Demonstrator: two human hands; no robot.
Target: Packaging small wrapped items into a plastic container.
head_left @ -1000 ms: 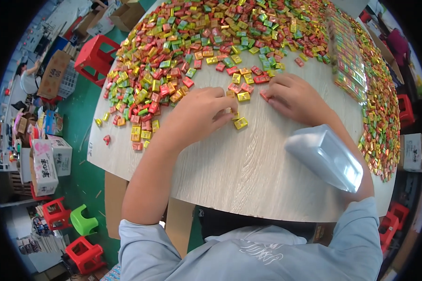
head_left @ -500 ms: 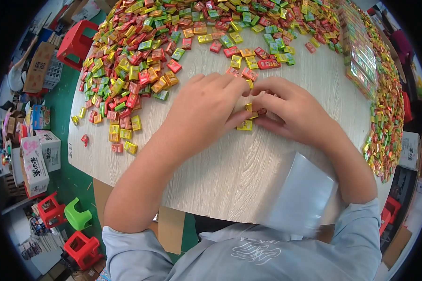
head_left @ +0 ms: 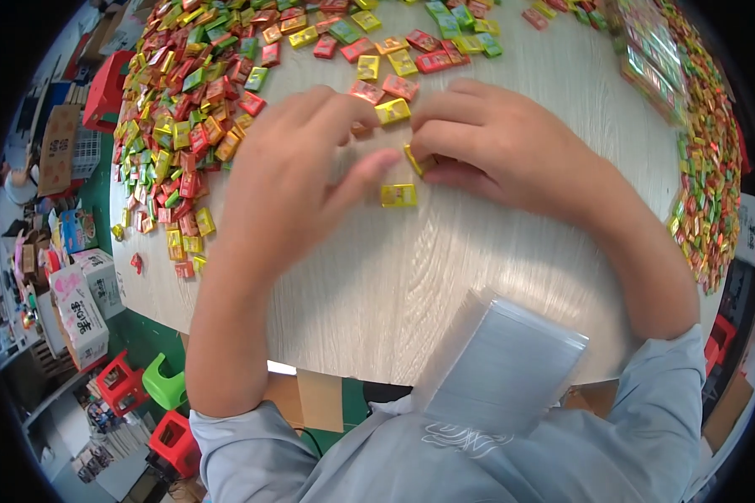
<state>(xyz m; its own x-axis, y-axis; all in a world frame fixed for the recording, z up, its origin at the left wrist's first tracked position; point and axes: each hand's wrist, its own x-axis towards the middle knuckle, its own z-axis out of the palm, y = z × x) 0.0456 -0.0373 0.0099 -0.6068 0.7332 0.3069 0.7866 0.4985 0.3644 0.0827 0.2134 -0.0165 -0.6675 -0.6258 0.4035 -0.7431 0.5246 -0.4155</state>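
Across the pale bench (head_left: pixel 344 327), I see a heap of packets (head_left: pixel 176 109) over its far left and clear plastic packaging (head_left: pixel 503 360) by its near edge. Above its middle, my left hand (head_left: pixel 298 159) has a wide grip; my right hand (head_left: pixel 419 138) pinches a yellow packet (head_left: pixel 413 158) at its fingertips. I judge this as packet-by-packet handling, calling for a steady pinch.
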